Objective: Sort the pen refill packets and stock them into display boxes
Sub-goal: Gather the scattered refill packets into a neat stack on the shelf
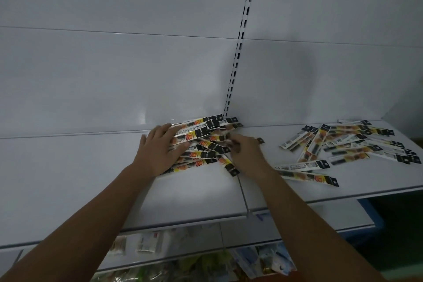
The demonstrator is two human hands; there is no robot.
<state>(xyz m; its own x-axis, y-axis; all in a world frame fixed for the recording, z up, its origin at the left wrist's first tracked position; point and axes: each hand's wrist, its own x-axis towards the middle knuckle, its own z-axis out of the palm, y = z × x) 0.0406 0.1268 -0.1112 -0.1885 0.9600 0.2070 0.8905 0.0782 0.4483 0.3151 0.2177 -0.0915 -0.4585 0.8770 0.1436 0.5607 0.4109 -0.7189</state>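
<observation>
Fingers (165,129) of left hand (160,150) lie spread and flat, pressing the left end of a packet pile (203,135) at the back of the shelf (68,178). At the pile's right edge sits the right hand (248,154), fingers curled; blur prevents telling whether they pinch a packet. Loose packets (348,144) lie scattered well to the right, on the adjoining shelf section.
</observation>
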